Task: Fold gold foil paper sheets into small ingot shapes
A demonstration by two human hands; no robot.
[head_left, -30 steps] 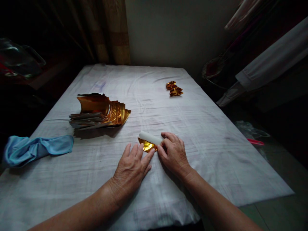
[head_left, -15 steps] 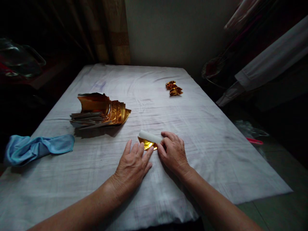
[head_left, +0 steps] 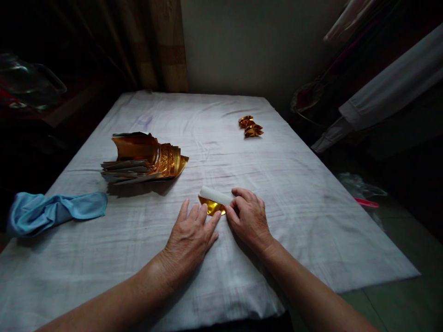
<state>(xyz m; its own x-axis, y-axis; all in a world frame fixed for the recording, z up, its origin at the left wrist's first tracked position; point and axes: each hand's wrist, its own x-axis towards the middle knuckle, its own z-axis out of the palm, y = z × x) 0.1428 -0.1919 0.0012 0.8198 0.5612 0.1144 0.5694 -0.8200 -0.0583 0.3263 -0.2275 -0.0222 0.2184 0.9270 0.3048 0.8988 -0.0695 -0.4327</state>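
Observation:
A piece of gold foil paper [head_left: 213,206] lies on the cloth in front of me, partly folded, with its pale back rolled over along the far side. My left hand [head_left: 189,233] rests flat, fingers apart, its fingertips at the near edge of the foil. My right hand [head_left: 249,214] has its fingers curled round the paper's right end, thumb on the near side, and hides that end.
A fanned stack of gold foil papers [head_left: 138,159] stands left on the white cloth [head_left: 214,152]. Folded gold pieces [head_left: 252,130] sit at the far right. A blue cloth [head_left: 58,212] lies at the left edge. Hanging clothes [head_left: 387,87] are beyond the right edge.

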